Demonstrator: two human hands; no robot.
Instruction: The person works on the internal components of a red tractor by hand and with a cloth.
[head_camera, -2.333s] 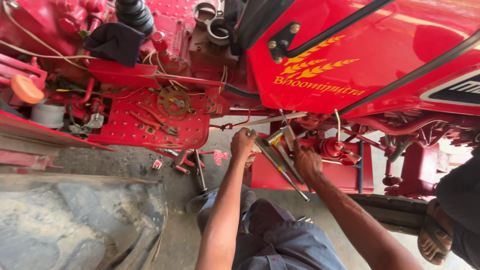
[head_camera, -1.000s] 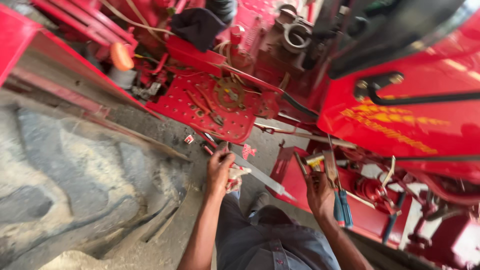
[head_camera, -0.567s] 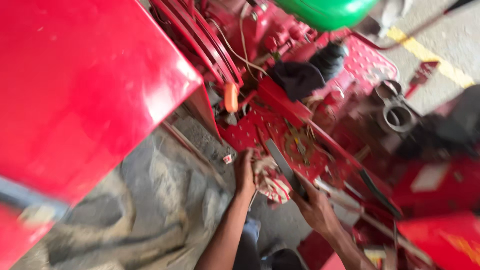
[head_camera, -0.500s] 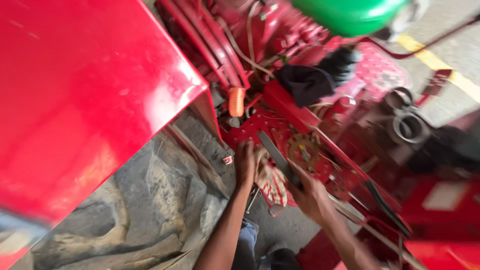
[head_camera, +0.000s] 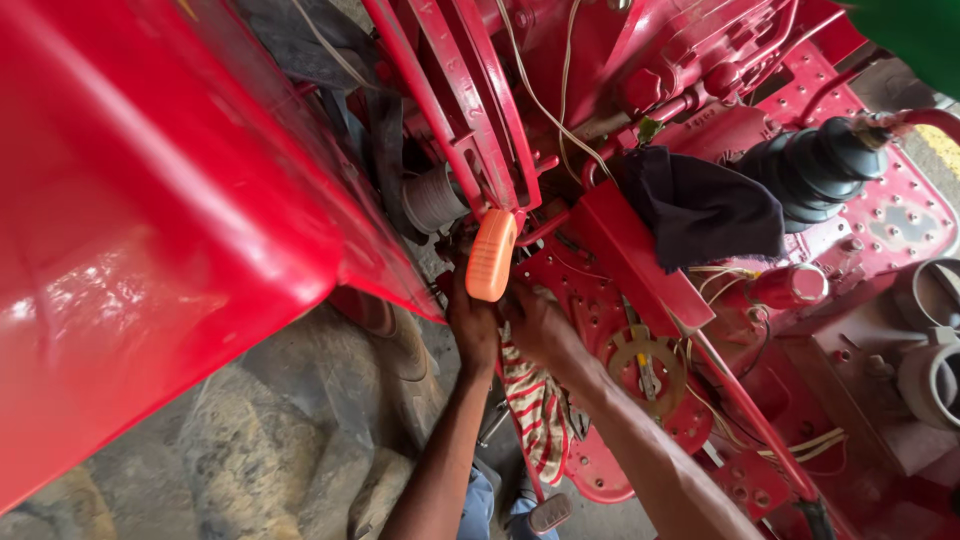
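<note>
Both grips unclear: left hand (head_camera: 473, 325), right hand (head_camera: 540, 325) at striped rag (head_camera: 533, 410), hanging lengthwise downward

Our two forearms are bare, no sleeves, watch or gloves on our left hand (head_camera: 473, 325) or right hand (head_camera: 540, 325); blue trousers show below

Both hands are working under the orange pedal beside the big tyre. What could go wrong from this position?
The left hand and right hand are pressed into a narrow gap under the orange pedal; fingers could be pinched if it moves. The striped rag hangs loose near the brass ring and thin wires, so it might snag. Whether either hand grips a tool cannot be seen.
</note>
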